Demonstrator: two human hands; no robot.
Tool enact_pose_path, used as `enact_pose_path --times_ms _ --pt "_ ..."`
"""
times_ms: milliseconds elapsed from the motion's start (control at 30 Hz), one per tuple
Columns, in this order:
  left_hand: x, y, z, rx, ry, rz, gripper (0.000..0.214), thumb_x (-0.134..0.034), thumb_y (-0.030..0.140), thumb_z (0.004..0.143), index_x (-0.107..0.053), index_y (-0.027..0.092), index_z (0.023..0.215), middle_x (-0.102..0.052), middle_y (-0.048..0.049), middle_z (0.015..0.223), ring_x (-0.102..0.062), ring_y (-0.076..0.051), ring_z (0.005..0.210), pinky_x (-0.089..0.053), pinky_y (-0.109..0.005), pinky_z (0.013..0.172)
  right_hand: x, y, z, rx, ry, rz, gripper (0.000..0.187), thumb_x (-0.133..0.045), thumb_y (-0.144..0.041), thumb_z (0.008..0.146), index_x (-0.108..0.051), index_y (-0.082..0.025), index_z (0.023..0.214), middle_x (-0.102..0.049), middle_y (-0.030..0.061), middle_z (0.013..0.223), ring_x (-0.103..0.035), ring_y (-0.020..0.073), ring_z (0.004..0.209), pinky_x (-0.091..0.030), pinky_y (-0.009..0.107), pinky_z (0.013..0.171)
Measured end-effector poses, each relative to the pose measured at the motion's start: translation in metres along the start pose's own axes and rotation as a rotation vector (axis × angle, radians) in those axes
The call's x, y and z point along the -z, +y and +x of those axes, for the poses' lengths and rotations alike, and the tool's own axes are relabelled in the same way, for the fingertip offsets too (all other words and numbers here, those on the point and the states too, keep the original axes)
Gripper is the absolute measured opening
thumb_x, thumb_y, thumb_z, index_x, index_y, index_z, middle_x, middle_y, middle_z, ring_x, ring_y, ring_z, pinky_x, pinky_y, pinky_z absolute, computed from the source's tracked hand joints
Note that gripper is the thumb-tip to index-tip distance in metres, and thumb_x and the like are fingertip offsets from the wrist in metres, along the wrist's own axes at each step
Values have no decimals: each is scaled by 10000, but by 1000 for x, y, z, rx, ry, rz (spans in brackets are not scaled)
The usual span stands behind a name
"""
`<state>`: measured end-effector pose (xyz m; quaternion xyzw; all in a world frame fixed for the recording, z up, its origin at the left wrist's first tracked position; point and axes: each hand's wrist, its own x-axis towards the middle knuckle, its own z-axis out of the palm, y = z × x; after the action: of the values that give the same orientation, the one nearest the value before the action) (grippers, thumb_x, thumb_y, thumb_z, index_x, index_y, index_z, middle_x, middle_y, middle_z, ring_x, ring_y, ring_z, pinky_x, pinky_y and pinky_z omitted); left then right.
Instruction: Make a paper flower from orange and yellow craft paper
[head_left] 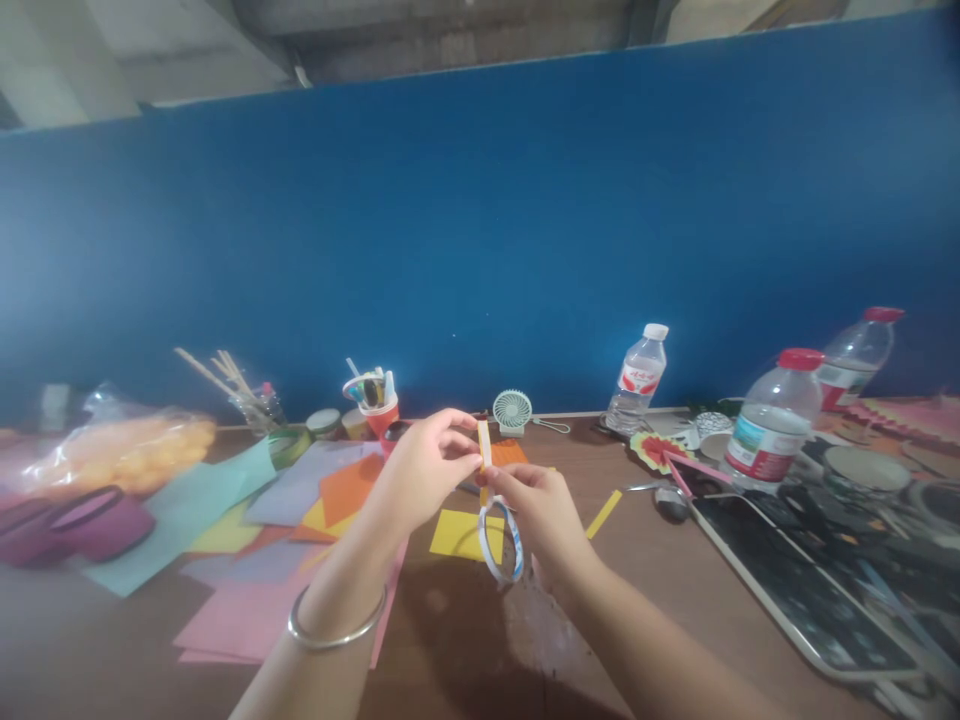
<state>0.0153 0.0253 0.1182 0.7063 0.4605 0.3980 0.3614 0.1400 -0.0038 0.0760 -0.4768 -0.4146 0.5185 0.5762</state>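
My left hand (439, 455), with a silver bangle on its wrist, pinches the upper part of a narrow yellow paper strip (484, 440) that has a white band of tape along it. Lower on the same strip, the thumb and fingers of my right hand (529, 495) are closed. A roll of tape (512, 530), white and blue, hangs just below the right fingers, and I cannot tell whether they also grip it. Under the hands lies a yellow paper rectangle (450, 537). Another yellow strip (604, 514) rests on the table to the right.
Coloured paper sheets (232, 610) spread over the left side, near a bag of orange pieces (142, 450). A cup of pens (381, 410) and a small fan (513, 411) stand at the back. Bottles (772, 425) and a black tablet-like panel (802, 590) occupy the right.
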Motion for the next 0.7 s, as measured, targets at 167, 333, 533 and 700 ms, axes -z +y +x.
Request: enact_pose_path --times_ms 167,333,533,700 --pt "-3 -2 1 -23 38 92 243 -524 128 688 -521 223 911 -672 14 740 -645 -153 679 -483 -273 653 -1 3 2 -15 4 54 244 -639 -358 613 -643 -123 549 -456 -35 450 -355 93 469 -256 238 494" --pt "-9 -5 1 -53 94 185 268 -509 131 696 -509 243 939 -668 32 736 -636 -150 680 -466 -265 640 1 8 3 -43 -11 135 254 -652 -379 604 -631 -134 538 -464 -28 479 -382 109 519 -294 250 542" --pt "-13 -4 2 -67 111 181 254 -508 136 698 -511 245 927 -665 36 713 -633 -146 661 -470 -255 614 3 9 5 -59 1 113 267 -646 -386 619 -642 -126 561 -508 12 549 -421 140 606 -320 265 606" --pt "-13 -5 2 -44 79 92 243 -503 121 691 -510 230 908 -661 30 707 -638 -141 639 -481 -245 596 2 8 4 -37 -14 154 274 -643 -372 618 -592 -129 502 -428 -23 476 -353 108 517 -274 249 525"
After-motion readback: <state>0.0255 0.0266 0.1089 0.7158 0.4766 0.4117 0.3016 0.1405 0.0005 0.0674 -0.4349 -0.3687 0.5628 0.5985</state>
